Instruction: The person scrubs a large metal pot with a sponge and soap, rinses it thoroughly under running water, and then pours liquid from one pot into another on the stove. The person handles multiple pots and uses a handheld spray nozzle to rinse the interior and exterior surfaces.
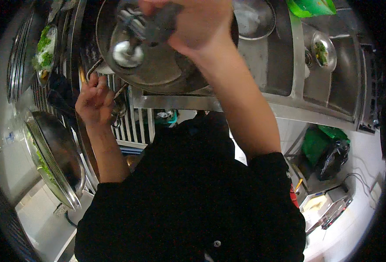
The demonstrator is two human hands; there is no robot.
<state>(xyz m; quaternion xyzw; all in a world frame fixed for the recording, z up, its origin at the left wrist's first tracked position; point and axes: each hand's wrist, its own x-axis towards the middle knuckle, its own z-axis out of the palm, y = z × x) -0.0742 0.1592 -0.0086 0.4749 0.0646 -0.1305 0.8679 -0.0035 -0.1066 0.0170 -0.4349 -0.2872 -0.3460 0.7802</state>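
**Two hands at a wok, one on its handle, one on a blurred tool**

Two bare hands are what I'm working with here. My left hand [94, 101] is curled shut around the thin metal handle [92, 69] of the big dark wok [166, 72], at the wok's left rim. My right hand [193, 24] is fisted tight around a grey handled tool [153, 26], held over the wok's bowl; motion blur smears it, so I cannot tell what kind of tool it is. A pale rounded blob [125, 53] shows at its lower end.

The right forearm crosses the wok and hides its right side. A black-clad torso fills the lower view. On the left stand a shiny round strainer [55, 157] with greens at its rim and a plate of greens [44, 52]. On the right is a steel sink [285, 61], smooth and dull, with a small bowl of greens [323, 51] beyond it. The green container [311, 6] above is cut off by the edge.
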